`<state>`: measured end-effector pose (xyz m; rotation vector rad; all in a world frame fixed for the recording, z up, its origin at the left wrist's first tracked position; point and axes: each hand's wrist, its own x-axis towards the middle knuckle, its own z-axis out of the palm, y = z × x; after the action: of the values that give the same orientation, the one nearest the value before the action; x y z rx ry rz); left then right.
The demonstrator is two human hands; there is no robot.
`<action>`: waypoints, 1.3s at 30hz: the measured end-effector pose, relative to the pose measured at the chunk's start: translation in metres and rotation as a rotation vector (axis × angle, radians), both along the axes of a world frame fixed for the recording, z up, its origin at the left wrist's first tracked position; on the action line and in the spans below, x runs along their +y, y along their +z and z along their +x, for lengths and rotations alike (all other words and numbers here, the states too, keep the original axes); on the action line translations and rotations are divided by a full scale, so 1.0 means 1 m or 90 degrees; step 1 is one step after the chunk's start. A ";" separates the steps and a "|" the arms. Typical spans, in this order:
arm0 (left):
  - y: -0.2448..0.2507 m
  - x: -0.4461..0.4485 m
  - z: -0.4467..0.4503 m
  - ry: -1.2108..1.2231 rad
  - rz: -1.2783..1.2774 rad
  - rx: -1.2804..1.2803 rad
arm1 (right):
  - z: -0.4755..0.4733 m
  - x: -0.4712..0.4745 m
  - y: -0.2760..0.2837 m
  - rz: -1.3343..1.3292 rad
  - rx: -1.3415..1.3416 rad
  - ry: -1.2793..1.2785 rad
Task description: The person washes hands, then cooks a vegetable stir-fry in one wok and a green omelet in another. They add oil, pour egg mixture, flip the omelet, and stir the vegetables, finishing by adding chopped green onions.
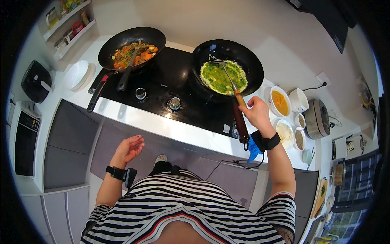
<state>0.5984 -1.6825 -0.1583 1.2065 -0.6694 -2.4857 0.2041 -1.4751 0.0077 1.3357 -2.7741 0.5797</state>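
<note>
My right hand (257, 112) grips the wooden handle of a metal spatula (230, 80), whose head lies at the far edge of a green-flecked egg mixture (219, 80). The mixture sits pale-rimmed in a black wok (254, 65) on the right side of the cooktop (170, 70). Below the spatula handle, the wok's own dark handle points toward me. My left hand (131, 148) hangs in front of the counter, fingers loosely curled, holding nothing. On the left side a second black pan (106, 52) bears diced vegetables (129, 58) and a slotted turner (129, 67).
A white bowl (76, 74) stands left of the cooktop. At right are a bowl of orange food (279, 103), a bowl of pale food (284, 134), smaller bowls, a rice cooker (317, 119) and a blue cloth or bag (253, 149). A cable hangs below the counter edge.
</note>
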 end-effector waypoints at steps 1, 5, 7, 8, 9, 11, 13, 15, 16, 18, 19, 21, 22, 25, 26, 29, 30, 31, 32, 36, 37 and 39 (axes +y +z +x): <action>-0.001 -0.003 0.000 0.006 0.000 0.003 | -0.001 -0.003 -0.003 -0.018 0.040 0.010; -0.005 -0.016 -0.002 0.022 -0.003 0.020 | -0.003 -0.013 -0.008 0.034 0.100 -0.014; -0.006 -0.024 0.000 0.025 0.009 0.024 | -0.003 -0.021 -0.004 0.072 0.120 -0.053; -0.006 -0.027 0.001 0.025 0.021 0.028 | -0.004 -0.023 0.000 0.073 0.152 -0.037; -0.006 -0.031 0.002 0.027 0.034 0.020 | -0.004 -0.025 0.005 0.061 0.173 -0.025; -0.004 -0.037 0.008 0.017 0.030 0.029 | -0.006 -0.029 0.014 0.022 0.216 -0.002; -0.003 -0.045 0.011 0.023 0.027 0.009 | -0.009 -0.032 0.021 0.041 0.241 -0.017; -0.004 -0.050 0.013 0.022 0.022 -0.008 | -0.012 -0.040 0.022 0.042 0.256 -0.023; -0.006 -0.052 0.013 0.012 0.031 -0.001 | -0.013 -0.046 0.020 0.029 0.261 -0.009; -0.010 -0.055 0.010 0.008 0.045 0.000 | -0.016 -0.058 0.019 0.006 0.268 0.016; -0.011 -0.057 0.009 0.002 0.041 0.010 | -0.017 -0.059 0.019 0.013 0.270 0.027; -0.015 -0.060 0.009 -0.005 0.042 0.016 | -0.016 -0.055 0.016 0.047 0.253 0.039; -0.016 -0.061 0.008 -0.009 0.039 0.014 | -0.016 -0.049 0.015 0.056 0.252 0.045; -0.021 -0.065 0.004 -0.026 0.043 0.023 | -0.019 -0.029 0.004 0.063 0.259 0.047; -0.023 -0.066 0.001 -0.029 0.052 0.028 | -0.020 -0.024 -0.001 0.046 0.243 0.030; -0.029 -0.066 -0.004 -0.041 0.066 0.028 | -0.025 -0.015 -0.018 -0.054 0.208 -0.024; -0.030 -0.066 -0.005 -0.037 0.063 0.024 | -0.028 -0.009 -0.018 -0.026 -0.035 -0.111; -0.030 -0.065 -0.007 -0.045 0.059 0.053 | -0.028 -0.005 -0.021 -0.061 -0.125 -0.121; -0.029 -0.066 -0.006 -0.026 0.056 0.049 | -0.030 -0.006 -0.028 -0.154 -0.237 -0.082; -0.025 -0.064 -0.017 -0.044 0.058 0.041 | -0.040 0.050 -0.032 -0.375 -0.500 -0.101; -0.024 -0.063 -0.021 -0.039 0.058 0.027 | -0.041 0.065 -0.040 -0.401 -0.465 -0.122; -0.021 -0.062 -0.025 -0.044 0.069 0.013 | -0.036 0.092 -0.066 -0.361 -0.357 -0.188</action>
<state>0.5732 -1.7446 -0.1798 1.2134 -0.5872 -2.6184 0.1676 -1.3832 -0.0586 0.7010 -2.7350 1.7633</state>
